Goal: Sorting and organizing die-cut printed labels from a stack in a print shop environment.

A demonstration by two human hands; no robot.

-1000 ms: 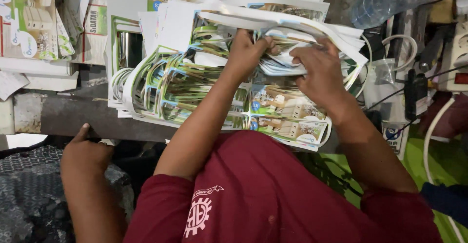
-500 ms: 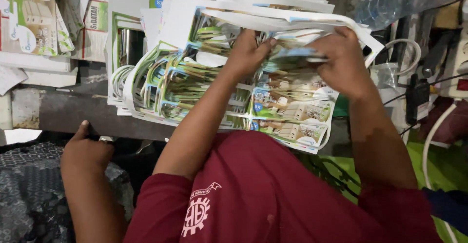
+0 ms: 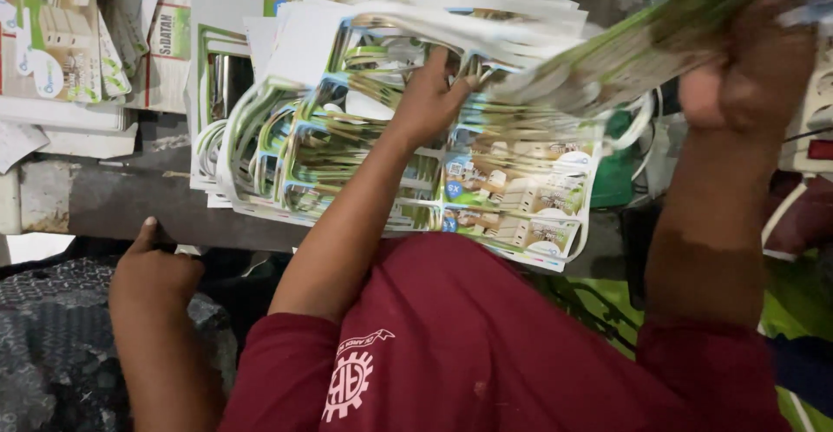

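Head camera is looking down on a heap of printed die-cut cardboard sheets, green, white and blue, lying on a grey bench. Left hand is pressing down on top of the heap, fingers bent and spread against the sheets. Right hand, at about two o'clock from the heap, is gripping a thick bundle of sheets, fingers curled round it and thumb pinching its edge, the bundle slanting up toward one o'clock. Another person's hand is resting at the bench edge at eight o'clock. Stacked printed cartons are lying at ten o'clock, and a green object is showing just beside the heap at three o'clock.
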